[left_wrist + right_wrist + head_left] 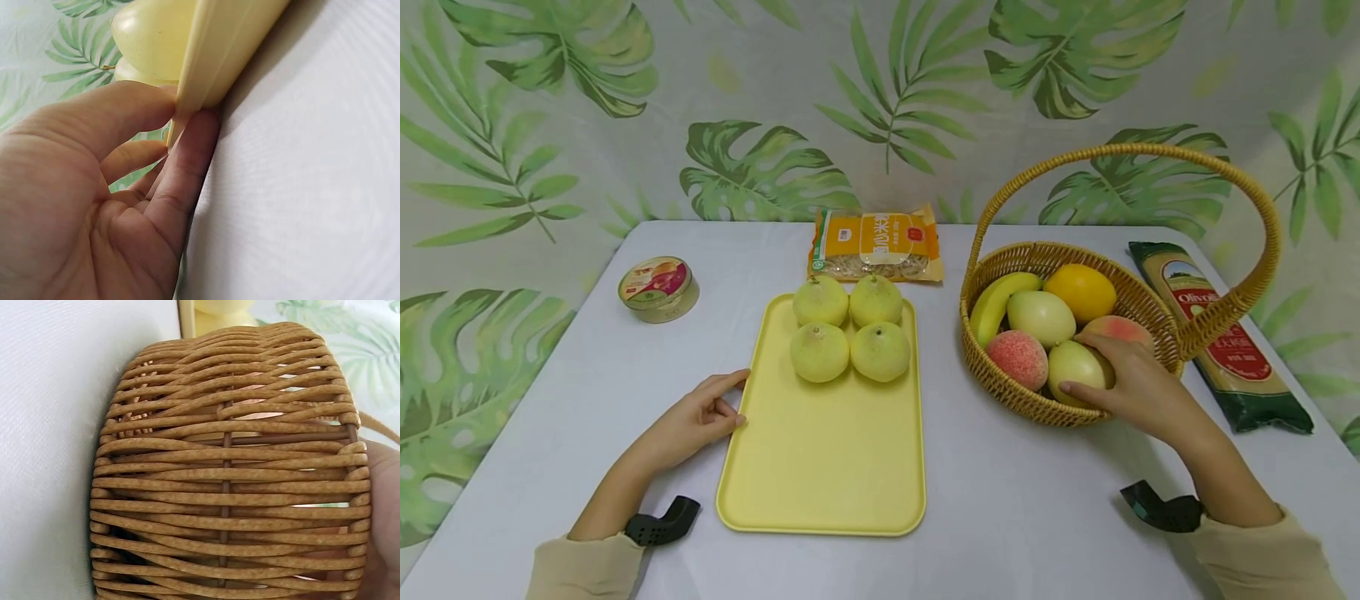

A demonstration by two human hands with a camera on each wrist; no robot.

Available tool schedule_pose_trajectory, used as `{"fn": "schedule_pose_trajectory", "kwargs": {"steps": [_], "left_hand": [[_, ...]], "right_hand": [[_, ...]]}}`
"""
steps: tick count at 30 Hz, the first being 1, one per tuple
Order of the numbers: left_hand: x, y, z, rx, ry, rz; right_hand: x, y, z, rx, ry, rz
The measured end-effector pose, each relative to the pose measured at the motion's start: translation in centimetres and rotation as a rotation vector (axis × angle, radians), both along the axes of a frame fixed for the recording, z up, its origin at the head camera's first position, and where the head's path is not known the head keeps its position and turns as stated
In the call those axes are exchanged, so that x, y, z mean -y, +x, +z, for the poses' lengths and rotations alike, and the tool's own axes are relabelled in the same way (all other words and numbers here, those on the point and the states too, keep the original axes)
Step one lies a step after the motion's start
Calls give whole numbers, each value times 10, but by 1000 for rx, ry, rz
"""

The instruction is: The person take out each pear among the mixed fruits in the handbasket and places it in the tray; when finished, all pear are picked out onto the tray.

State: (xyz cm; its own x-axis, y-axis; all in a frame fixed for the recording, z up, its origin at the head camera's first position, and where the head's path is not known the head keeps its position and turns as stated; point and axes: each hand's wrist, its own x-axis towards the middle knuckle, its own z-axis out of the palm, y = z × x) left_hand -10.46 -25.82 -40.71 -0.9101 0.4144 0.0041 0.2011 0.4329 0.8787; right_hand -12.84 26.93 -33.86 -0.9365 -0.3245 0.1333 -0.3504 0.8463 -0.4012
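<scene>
My left hand (pixel 696 421) is at the left edge of the yellow tray (pixel 823 467); the left wrist view shows its thumb and fingers pinching the rim (pixel 215 62). Several yellow-green round fruits (pixel 820 352) sit grouped at the tray's far end. On the right, my right hand (pixel 1138 383) reaches into the wicker basket (pixel 1037 408) and grips a yellow-green round fruit (pixel 1075 367), thumb on the near side. Around it lie a banana (pixel 996 304), another pale green fruit (pixel 1041 318), an orange-yellow fruit (pixel 1081 292) and two peaches (pixel 1017 358). Basket weave hides the held fruit in the right wrist view.
An orange noodle packet (pixel 876 246) lies behind the tray. A round tin (pixel 657 287) stands at the back left. Right of the basket lies a green and red packet (pixel 1225 333). The basket's tall handle (pixel 1120 150) arches above the fruit.
</scene>
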Motion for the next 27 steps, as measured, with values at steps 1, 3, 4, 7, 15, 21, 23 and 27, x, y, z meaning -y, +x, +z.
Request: {"fn": "schedule_pose_trajectory", "kwargs": {"steps": [1,3,4,7,15,21,23,27], "left_hand": [[0,0,0,1,1,0],[1,0,0,1,-5,0],[1,0,0,-2,-7,-2],[2,-1,0,-6,-14,-1],[2,0,-2,-17,1,-3],[1,0,-1,-20,-1,4],[1,0,-1,-20,-5,5],[2,0,-1,-10,-19,7]], "right_hand": [[0,0,0,-3,-8,-5],[1,1,0,-16,-23,-14],[2,2,0,-20,-28,-21],[2,3,2,-17,-43,-51],[9,13,17,-64,-203,-113],[34,23,27,-206,-396,12],[45,26,30,-244,-442,78],[67,31,34,-293,-502,202]]}}
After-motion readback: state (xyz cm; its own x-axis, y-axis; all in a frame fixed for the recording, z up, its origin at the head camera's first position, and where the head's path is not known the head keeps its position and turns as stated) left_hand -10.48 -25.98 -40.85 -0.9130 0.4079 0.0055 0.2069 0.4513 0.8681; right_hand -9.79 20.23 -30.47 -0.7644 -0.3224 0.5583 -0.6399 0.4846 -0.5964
